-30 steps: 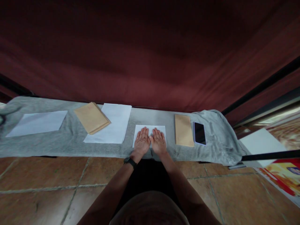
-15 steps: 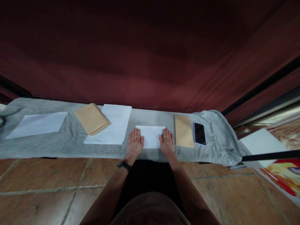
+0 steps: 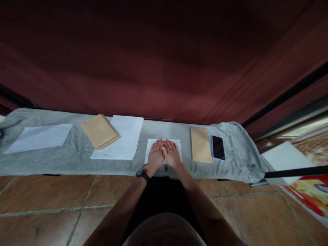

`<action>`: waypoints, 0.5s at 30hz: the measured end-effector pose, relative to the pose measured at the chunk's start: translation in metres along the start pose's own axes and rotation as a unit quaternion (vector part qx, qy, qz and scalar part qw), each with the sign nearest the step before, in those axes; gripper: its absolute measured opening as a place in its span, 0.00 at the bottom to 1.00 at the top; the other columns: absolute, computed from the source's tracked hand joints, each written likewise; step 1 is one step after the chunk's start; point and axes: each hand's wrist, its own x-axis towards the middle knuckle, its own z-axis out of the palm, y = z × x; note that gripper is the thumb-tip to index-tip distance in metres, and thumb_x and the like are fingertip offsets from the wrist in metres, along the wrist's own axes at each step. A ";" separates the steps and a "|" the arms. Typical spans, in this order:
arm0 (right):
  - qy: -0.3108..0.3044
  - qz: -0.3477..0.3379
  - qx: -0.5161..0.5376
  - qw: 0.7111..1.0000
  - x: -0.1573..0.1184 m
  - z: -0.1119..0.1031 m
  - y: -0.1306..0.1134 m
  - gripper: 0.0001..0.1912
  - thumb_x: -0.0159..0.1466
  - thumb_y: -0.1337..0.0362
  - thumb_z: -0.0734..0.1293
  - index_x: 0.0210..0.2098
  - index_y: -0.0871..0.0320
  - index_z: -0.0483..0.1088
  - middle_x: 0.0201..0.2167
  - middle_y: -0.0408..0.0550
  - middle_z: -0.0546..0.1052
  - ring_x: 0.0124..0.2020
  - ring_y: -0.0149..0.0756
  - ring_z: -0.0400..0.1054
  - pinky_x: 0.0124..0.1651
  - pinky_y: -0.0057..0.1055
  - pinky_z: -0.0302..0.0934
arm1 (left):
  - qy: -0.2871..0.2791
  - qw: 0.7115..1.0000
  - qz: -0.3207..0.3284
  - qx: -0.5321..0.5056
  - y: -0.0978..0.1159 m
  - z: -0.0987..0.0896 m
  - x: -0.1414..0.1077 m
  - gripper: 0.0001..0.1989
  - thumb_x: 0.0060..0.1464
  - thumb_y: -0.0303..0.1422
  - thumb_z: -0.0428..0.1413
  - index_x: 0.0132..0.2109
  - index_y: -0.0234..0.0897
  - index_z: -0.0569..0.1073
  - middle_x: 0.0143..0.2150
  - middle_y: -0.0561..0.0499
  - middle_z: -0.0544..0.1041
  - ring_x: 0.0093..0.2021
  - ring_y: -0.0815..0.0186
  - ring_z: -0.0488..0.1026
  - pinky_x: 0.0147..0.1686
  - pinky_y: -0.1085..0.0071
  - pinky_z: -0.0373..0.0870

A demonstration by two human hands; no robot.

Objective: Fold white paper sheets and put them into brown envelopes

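Observation:
A small sheet of white paper (image 3: 149, 150), perhaps folded, lies on the grey cloth in front of me. My left hand (image 3: 156, 154), with a dark watch (image 3: 142, 175) on the wrist, rests palm down on it, fingers stretched out. Beside it my right hand (image 3: 171, 153) lies flat on the same paper. The two hands meet near the paper's middle and cover much of it. To the right is a brown envelope (image 3: 201, 145), apart from my right hand. Left of my hands lies a stack of larger white paper (image 3: 128, 136).
Several brown envelopes (image 3: 100, 131) overlap the larger paper's left side. A white sheet (image 3: 39, 137) lies at far left, a phone (image 3: 218, 148) at right. The grey cloth (image 3: 102, 167) covers a narrow table against a dark red curtain (image 3: 164, 85). A black bar (image 3: 289, 172) stands at right.
Both hands have slid inward from the small paper's left and right edges to its middle, where they now touch. The paper stays in about the same place.

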 end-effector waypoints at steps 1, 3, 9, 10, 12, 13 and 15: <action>-0.001 0.001 -0.002 1.000 0.002 0.003 0.000 0.26 0.78 0.58 0.49 0.69 0.60 0.62 0.71 0.53 0.61 0.73 0.41 0.52 0.74 0.45 0.43 | -0.008 1.000 0.003 0.003 -0.001 0.001 0.002 0.29 0.67 0.30 0.38 0.72 0.27 0.57 0.74 0.37 0.58 0.75 0.57 0.52 0.72 0.53 0.51; 0.004 0.009 -0.016 1.000 0.003 0.008 0.002 0.26 0.78 0.58 0.51 0.70 0.60 0.61 0.72 0.53 0.60 0.73 0.42 0.51 0.74 0.46 0.42 | -0.011 1.000 0.003 0.008 -0.003 0.001 0.005 0.29 0.67 0.30 0.38 0.72 0.27 0.58 0.74 0.38 0.58 0.75 0.57 0.51 0.73 0.53 0.50; 0.047 0.028 -0.042 0.998 0.003 0.015 0.016 0.26 0.77 0.57 0.53 0.70 0.60 0.60 0.71 0.54 0.60 0.72 0.44 0.53 0.73 0.47 0.45 | 0.000 0.999 -0.032 0.007 -0.011 -0.002 0.004 0.29 0.68 0.33 0.38 0.72 0.28 0.58 0.74 0.40 0.58 0.75 0.59 0.50 0.73 0.57 0.46; 0.053 0.031 -0.044 0.997 0.002 0.016 0.018 0.26 0.77 0.57 0.54 0.70 0.60 0.60 0.71 0.55 0.60 0.72 0.44 0.54 0.73 0.48 0.46 | 0.002 0.999 -0.038 0.006 -0.012 -0.002 0.004 0.29 0.68 0.34 0.38 0.72 0.28 0.57 0.74 0.40 0.57 0.75 0.59 0.50 0.74 0.56 0.46; 0.064 0.044 -0.051 0.996 0.001 0.016 0.023 0.27 0.77 0.57 0.53 0.70 0.60 0.60 0.71 0.56 0.60 0.72 0.45 0.54 0.72 0.50 0.46 | 0.008 0.999 -0.048 0.005 -0.016 -0.001 0.003 0.30 0.68 0.35 0.39 0.73 0.29 0.56 0.74 0.40 0.57 0.75 0.59 0.50 0.74 0.56 0.45; 0.067 0.051 -0.055 0.995 0.001 0.016 0.025 0.27 0.77 0.57 0.53 0.70 0.60 0.60 0.71 0.56 0.60 0.72 0.46 0.54 0.72 0.51 0.46 | 0.012 0.999 -0.052 0.007 -0.018 0.000 0.003 0.30 0.68 0.35 0.39 0.73 0.29 0.56 0.74 0.40 0.56 0.75 0.59 0.50 0.74 0.55 0.45; 0.071 0.061 -0.062 0.994 -0.001 0.016 0.030 0.27 0.77 0.57 0.53 0.70 0.61 0.60 0.71 0.57 0.60 0.71 0.47 0.55 0.72 0.51 0.46 | 0.018 0.998 -0.060 0.014 -0.022 0.002 0.002 0.30 0.68 0.36 0.39 0.73 0.28 0.56 0.75 0.40 0.56 0.75 0.58 0.50 0.74 0.55 0.45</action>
